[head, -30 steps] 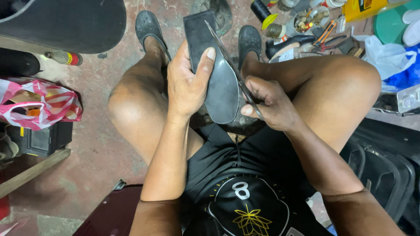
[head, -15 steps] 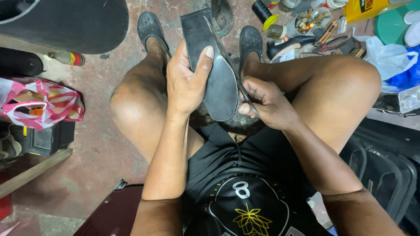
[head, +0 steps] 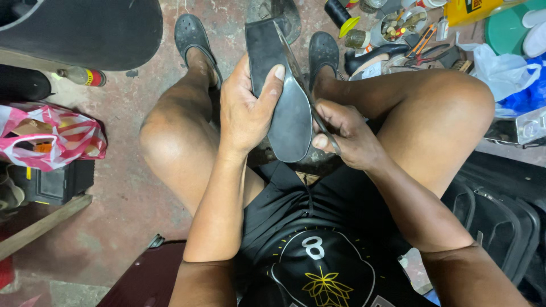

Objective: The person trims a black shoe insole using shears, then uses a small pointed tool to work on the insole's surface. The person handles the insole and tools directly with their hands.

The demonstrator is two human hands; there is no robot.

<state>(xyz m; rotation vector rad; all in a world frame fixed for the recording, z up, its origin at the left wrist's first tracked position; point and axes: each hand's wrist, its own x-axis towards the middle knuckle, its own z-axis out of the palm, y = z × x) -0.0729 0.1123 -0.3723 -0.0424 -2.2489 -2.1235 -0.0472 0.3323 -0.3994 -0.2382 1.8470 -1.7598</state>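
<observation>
— At the far left, what lies on the floor?

— 1 pink and white striped plastic bag point(head: 54, 142), with a black box point(head: 54, 182) just below it and a wooden plank point(head: 40, 226) slanting under that. Above the bag, a small bottle with a red band point(head: 84, 76) lies on its side beside a big dark curved object point(head: 85, 28).

— And moving toward the middle?

— The person sits with knees apart, 2 dark clogs on the feet: the left clog point(head: 193, 37) and the right clog point(head: 324, 51). Between the knees, the left hand point(head: 245, 111) is wrapped around a dark shoe sole point(head: 281, 94), thumb pressed on its face, fingers behind it. The sole stands almost on end, its rounded heel end down near the lap, its squared end up toward the floor ahead.

— What about the other hand?

— The right hand point(head: 347, 133) is closed at the sole's right edge, pinching a thin metal blade point(head: 318, 116) that runs along that edge. How far the blade reaches up the edge I cannot tell.

— And on the right?

— A clutter of tools: a tin of small parts point(head: 398, 25), red-handled pliers point(head: 424, 54), a yellow container point(head: 472, 10), a crumpled white plastic bag point(head: 500, 71) and a blue one point(head: 529, 94). A black case point(head: 500, 216) sits beside the right thigh.
</observation>
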